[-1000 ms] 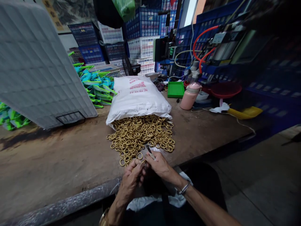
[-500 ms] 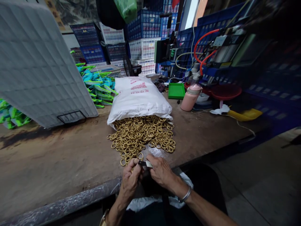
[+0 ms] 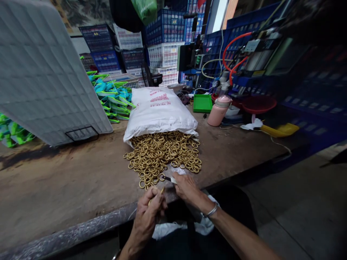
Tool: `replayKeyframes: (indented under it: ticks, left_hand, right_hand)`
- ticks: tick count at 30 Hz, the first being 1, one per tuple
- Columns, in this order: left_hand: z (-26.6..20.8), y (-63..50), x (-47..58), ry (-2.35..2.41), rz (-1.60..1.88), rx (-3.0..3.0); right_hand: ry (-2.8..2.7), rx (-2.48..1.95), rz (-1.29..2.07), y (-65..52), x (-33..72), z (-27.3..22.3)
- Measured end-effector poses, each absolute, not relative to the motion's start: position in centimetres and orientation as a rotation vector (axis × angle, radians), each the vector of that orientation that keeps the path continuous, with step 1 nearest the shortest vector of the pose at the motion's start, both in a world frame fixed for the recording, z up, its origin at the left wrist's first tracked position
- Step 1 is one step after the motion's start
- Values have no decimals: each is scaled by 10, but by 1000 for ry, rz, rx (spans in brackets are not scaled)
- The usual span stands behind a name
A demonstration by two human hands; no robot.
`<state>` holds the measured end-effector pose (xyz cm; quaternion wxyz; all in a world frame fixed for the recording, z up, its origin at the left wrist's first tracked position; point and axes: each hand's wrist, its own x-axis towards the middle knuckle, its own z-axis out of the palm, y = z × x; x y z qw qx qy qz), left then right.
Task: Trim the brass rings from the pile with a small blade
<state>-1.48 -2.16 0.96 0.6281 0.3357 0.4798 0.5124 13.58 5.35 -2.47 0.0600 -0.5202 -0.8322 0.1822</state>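
Several gold-coloured rings [image 3: 151, 157] spill from the mouth of a white printed sack [image 3: 162, 112] onto the table. At the table's front edge, my left hand [image 3: 149, 207] is closed with a gold ring [image 3: 162, 190] pinched between thumb and fingers. My right hand [image 3: 188, 187] grips a small knife [image 3: 168, 178] with a dark blade and a pale handle. The blade points left, and its tip is at a loose ring [image 3: 162, 177] on the near edge of the pile. Part of the handle is hidden by my fingers.
A tall grey padded panel [image 3: 54, 72] leans on the left, beside green and blue plastic pieces [image 3: 114, 95]. Behind the sack are stacked crates [image 3: 165, 54]. To the right stand a green tray [image 3: 202, 103], a pink bottle [image 3: 219, 111] and a yellow scoop [image 3: 280, 130].
My hands have moved apart. The knife has left the ring in my left hand and its tip has shifted up to the pile's near edge; my left hand has dropped slightly.
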Motion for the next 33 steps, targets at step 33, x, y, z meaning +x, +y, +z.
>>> replayKeyframes:
  ticks: [33]
  left_hand:
    - [-27,9,-20,1319,1217,648]
  right_hand:
    - [-2016,-1237,881,54,115,-12]
